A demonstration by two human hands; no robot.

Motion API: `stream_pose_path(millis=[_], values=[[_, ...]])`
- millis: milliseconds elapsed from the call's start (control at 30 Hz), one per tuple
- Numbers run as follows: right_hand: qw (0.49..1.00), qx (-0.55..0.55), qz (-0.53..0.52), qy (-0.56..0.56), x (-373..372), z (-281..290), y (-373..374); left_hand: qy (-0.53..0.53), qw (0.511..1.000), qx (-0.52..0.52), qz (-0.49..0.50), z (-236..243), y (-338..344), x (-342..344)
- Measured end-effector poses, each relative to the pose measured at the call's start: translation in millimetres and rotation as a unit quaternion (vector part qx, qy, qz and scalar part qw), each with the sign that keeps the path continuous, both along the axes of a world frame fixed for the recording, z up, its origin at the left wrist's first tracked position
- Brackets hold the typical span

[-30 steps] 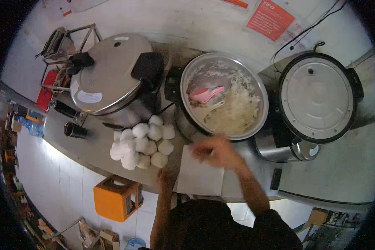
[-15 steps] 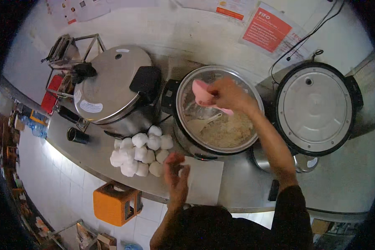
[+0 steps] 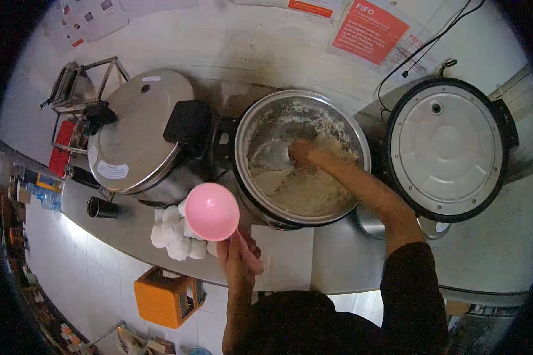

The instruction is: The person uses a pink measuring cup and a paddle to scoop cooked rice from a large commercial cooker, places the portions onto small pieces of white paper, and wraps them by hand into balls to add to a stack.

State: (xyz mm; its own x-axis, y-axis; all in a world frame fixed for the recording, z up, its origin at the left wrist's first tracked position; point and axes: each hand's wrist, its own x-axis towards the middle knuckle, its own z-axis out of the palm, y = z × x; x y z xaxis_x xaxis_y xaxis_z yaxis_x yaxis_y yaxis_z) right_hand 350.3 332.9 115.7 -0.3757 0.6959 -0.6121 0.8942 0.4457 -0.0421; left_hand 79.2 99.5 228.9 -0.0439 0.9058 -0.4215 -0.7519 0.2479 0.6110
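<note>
A pink round scoop (image 3: 211,211) is held upright by its handle in my left hand (image 3: 238,251), in front of white wrapped balls (image 3: 169,236) piled on the steel counter. My right hand (image 3: 302,152) reaches into an open rice cooker (image 3: 359,142) with cooked rice (image 3: 314,189) inside, its fingers curled near the handle of a pale paddle (image 3: 266,178); what they hold is hidden. A white sheet (image 3: 281,254) lies in front of the cooker.
A closed cooker (image 3: 130,130) stands left, with a metal rack (image 3: 77,100) and dark cup (image 3: 100,207) nearby. An upright lid (image 3: 444,148) is at right. Cables (image 3: 391,71) hang above it. An orange crate (image 3: 163,302) sits on the floor.
The pink scoop has left the cooker, carried by my right hand, and is now in my left hand over the white balls. My right hand has gone down into the pot.
</note>
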Motion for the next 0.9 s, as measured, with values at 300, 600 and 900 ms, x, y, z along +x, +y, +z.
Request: stream_pose_path(millis=[300, 600, 900], values=[[0.995, -0.057, 0.032, 0.079, -11.9, 16.0, -7.7, 0.107, 0.994, -0.002, -0.028, -20.4, 20.0, 10.9], [0.998, 0.039, -0.036, -0.043, -47.8, 55.3, -13.9, 0.258, 0.964, 0.052, 0.040, -66.6, 49.9, 34.4], [0.978, 0.196, -0.041, -0.061, 55.9, 156.1, -22.2, 0.297, 0.953, -0.007, -0.064, -64.9, 42.3, 30.5]])
